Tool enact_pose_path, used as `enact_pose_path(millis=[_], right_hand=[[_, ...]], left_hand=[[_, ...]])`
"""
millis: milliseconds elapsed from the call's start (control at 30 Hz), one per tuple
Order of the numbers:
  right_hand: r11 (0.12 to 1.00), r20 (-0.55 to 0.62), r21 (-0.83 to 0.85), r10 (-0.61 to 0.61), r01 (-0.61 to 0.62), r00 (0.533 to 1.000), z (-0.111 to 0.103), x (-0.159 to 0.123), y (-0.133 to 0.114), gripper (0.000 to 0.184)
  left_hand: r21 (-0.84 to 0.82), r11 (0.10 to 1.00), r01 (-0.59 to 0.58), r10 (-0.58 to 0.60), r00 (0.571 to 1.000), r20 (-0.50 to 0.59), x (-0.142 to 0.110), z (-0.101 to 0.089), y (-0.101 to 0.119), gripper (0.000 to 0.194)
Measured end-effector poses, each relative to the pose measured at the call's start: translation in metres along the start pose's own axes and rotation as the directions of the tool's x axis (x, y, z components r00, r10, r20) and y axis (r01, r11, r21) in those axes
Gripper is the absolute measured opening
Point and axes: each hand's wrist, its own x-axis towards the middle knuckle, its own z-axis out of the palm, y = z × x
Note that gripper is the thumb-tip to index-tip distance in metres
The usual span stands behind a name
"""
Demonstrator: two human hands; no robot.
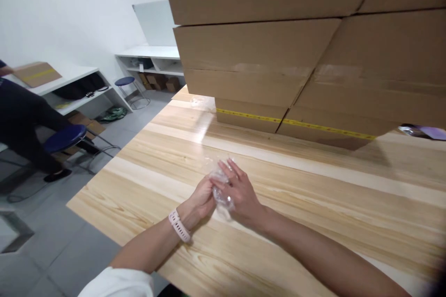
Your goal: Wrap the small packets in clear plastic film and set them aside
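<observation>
A crumpled clear plastic bag (222,198) is between my two hands, just above the wooden table (139,195). My left hand (203,197), with a pale pink band on the wrist, grips the bag's left side; its fingertips are partly hidden behind the plastic. From the right, my right hand (240,190) closes over the bag, its fingers bent across the plastic. Whether anything lies inside the bag I cannot make out.
Large cardboard boxes (254,55) are stacked at the table's back. Another piece of clear plastic (197,102) lies near their left end, and a shiny purple packet (423,132) at the right. Blue stools (66,138) and a person (24,120) are beyond the left edge.
</observation>
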Motion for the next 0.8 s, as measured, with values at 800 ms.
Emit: enact_pose_path(millis=[800], right_hand=[[0.399, 0.058, 0.814, 0.668, -0.423, 0.742, 0.041, 0.092, 0.016, 0.007]], left_hand=[[0.189, 0.926, -0.326, 0.37, 0.885, -0.285, 0.018, -0.025, 0.035, 0.058]])
